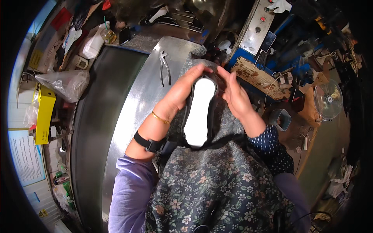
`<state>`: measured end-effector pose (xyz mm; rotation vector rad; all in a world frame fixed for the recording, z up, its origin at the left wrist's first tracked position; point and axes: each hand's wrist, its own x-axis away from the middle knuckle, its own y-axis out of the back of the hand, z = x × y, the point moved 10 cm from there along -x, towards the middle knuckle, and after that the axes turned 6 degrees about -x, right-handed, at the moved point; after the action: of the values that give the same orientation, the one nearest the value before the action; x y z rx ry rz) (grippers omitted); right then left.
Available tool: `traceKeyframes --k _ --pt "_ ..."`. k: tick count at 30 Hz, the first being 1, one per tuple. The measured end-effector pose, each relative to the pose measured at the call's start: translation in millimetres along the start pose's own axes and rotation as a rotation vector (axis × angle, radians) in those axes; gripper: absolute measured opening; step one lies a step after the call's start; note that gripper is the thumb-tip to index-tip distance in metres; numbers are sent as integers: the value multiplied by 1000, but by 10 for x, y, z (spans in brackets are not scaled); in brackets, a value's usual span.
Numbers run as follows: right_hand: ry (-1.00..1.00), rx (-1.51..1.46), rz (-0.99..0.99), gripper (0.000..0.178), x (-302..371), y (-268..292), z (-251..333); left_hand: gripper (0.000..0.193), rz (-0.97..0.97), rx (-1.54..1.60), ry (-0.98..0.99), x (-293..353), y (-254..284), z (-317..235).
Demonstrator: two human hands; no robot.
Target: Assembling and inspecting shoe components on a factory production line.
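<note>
A dark shoe (199, 112) lies over my lap, its long white bottom face up and a black edge showing around it. My left hand (184, 87) curls round the far left side of the shoe, with part of its fingers hidden past the far end. Close by the far right side is my right hand (236, 96), its fingers stretched out and fairly straight along the shoe's rim. I cannot tell how firmly those fingers touch it. Left of the shoe, a pair of metal pincers (164, 66) rests on the shiny metal tabletop (130, 91).
A dark conveyor belt (105, 97) runs along the left. Beyond it are a plastic bag (70, 83) and a yellow box (45, 112). A control panel (258, 27) with buttons stands at the far right, near a fan (327, 99) and a grey bin (280, 119).
</note>
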<state>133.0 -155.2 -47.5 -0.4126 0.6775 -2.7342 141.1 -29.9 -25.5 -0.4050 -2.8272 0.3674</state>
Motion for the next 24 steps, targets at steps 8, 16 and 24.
traceKeyframes --k 8,16,24 --pt "157 265 316 38 -132 -433 29 39 30 -240 -236 190 -42 -22" --pt "312 530 159 29 -116 -460 324 35 116 -326 -429 92 -117 -49" --pt "488 641 103 33 -2 -395 398 34 55 -372 -354 50 -11 0"
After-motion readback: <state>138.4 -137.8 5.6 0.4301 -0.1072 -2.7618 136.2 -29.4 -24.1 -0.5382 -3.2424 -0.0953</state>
